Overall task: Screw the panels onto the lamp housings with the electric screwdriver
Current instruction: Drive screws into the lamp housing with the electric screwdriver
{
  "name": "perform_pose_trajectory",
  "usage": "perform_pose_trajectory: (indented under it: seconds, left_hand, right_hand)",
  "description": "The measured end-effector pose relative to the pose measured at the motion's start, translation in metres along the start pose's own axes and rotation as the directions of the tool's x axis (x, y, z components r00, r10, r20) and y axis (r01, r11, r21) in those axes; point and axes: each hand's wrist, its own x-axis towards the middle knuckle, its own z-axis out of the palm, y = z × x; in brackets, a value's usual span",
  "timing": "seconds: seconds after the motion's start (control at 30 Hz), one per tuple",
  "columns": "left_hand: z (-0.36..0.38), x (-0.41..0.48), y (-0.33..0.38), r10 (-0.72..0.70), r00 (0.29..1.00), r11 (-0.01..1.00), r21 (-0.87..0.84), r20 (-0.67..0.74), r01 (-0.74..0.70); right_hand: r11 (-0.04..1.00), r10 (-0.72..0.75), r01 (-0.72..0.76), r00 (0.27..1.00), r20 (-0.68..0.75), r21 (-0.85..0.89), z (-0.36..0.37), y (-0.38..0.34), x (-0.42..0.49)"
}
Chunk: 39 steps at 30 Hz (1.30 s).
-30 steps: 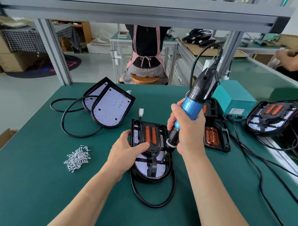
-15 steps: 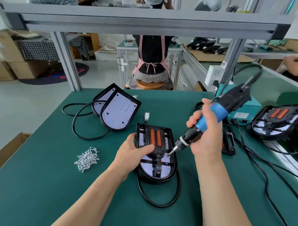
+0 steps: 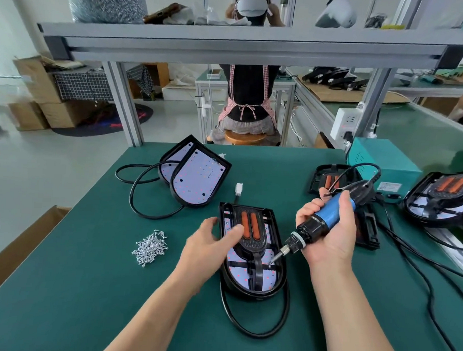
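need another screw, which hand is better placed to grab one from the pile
Left: the left hand carries no tool and is nearer the screw pile; the right hand grips the electric screwdriver.

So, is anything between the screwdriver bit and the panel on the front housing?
Nothing visible. The electric screwdriver in the right hand has its bit at the right side of the panel; the left hand rests further left, clear of it.

Nothing here is legible to me. The teal box (image 3: 379, 158) at the back of my desk (image 3: 88, 275) carries a white label (image 3: 389, 186) with dark print (too small and blurred to make out), and the socket (image 3: 344, 124) behind it shows only faint marks.
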Motion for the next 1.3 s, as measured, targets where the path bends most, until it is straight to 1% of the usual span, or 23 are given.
perform_pose_trajectory:
  seconds: [0.07,0.1,0.13,0.17,0.2,0.23,0.33,0.43,0.53,0.73,0.8,0.87,0.93,1.0,1.07,1.17,1.3]
  left_hand:
    - [-0.013,0.007,-0.003,0.051,0.982,0.991,0.131,-0.185,-0.026]
    - [-0.023,0.013,-0.006,0.101,0.955,0.967,0.252,-0.278,-0.029]
    - [-0.034,0.018,-0.009,0.15,0.927,0.924,0.382,-0.343,-0.008]
    - [-0.046,0.023,-0.012,0.183,0.909,0.874,0.485,-0.376,0.025]
    - [-0.057,0.028,-0.016,0.2,0.903,0.822,0.567,-0.381,0.057]
    - [-0.066,0.033,-0.019,0.193,0.912,0.777,0.624,-0.362,0.083]
    - [-0.081,0.042,-0.023,0.134,0.951,0.694,0.711,-0.278,0.11]
    - [-0.082,0.045,-0.022,0.107,0.97,0.645,0.758,-0.217,0.099]
    - [-0.082,0.048,-0.02,0.103,0.972,0.614,0.783,-0.209,0.104]
    - [-0.085,0.049,-0.019,0.101,0.983,0.57,0.819,-0.151,0.068]
    - [-0.085,0.049,-0.02,0.114,0.982,0.578,0.814,-0.151,0.058]
    - [-0.084,0.047,-0.02,0.155,0.971,0.613,0.788,-0.184,0.052]
    - [-0.08,0.042,-0.014,0.223,0.951,0.684,0.729,-0.214,0.004]
    - [-0.072,0.033,-0.006,0.272,0.931,0.785,0.615,-0.244,-0.068]
    - [-0.063,0.024,0.005,0.298,0.915,0.853,0.507,-0.273,-0.127]
    - [-0.046,0.011,0.017,0.334,0.894,0.901,0.379,-0.298,-0.21]
    - [-0.019,-0.006,0.032,0.378,0.887,0.913,0.263,-0.267,-0.31]
  right_hand:
    - [1.0,0.022,-0.023,1.0,0.02,0.013,-0.002,0.0,0.001]
    - [0.999,0.032,-0.033,0.999,0.029,0.015,-0.003,0.001,0.001]
    - [0.999,0.042,-0.042,0.999,0.034,0.013,-0.003,0.002,0.001]
    - [0.999,0.05,-0.05,0.998,0.036,0.009,-0.003,0.003,0.001]
    - [0.998,0.056,-0.056,0.998,0.037,0.004,-0.004,0.004,0.001]
    - [0.998,0.06,-0.06,0.998,0.036,0.001,-0.004,0.004,0.001]
    - [0.998,0.068,-0.068,0.997,0.033,0.0,-0.004,0.004,0.002]
    - [0.998,0.064,-0.064,0.998,0.028,-0.003,-0.005,0.004,0.001]
    - [0.998,0.059,-0.059,0.998,0.018,-0.002,-0.005,0.003,0.002]
    - [0.999,0.045,-0.045,0.999,0.003,0.001,-0.005,0.002,0.003]
    - [1.0,0.027,-0.027,1.0,0.0,-0.001,-0.006,0.003,0.004]
    - [1.0,0.017,-0.017,1.0,0.002,0.009,-0.006,0.003,0.004]
    - [1.0,0.019,-0.019,1.0,0.003,0.013,-0.007,0.003,0.005]
    - [1.0,0.023,-0.024,1.0,0.004,0.009,-0.007,0.003,0.005]
    - [0.999,0.033,-0.033,0.999,0.008,0.013,-0.007,0.003,0.005]
    - [0.999,0.04,-0.041,0.999,0.016,0.032,-0.007,0.003,0.005]
    - [0.997,0.039,-0.04,0.999,0.016,0.068,-0.007,0.001,0.005]
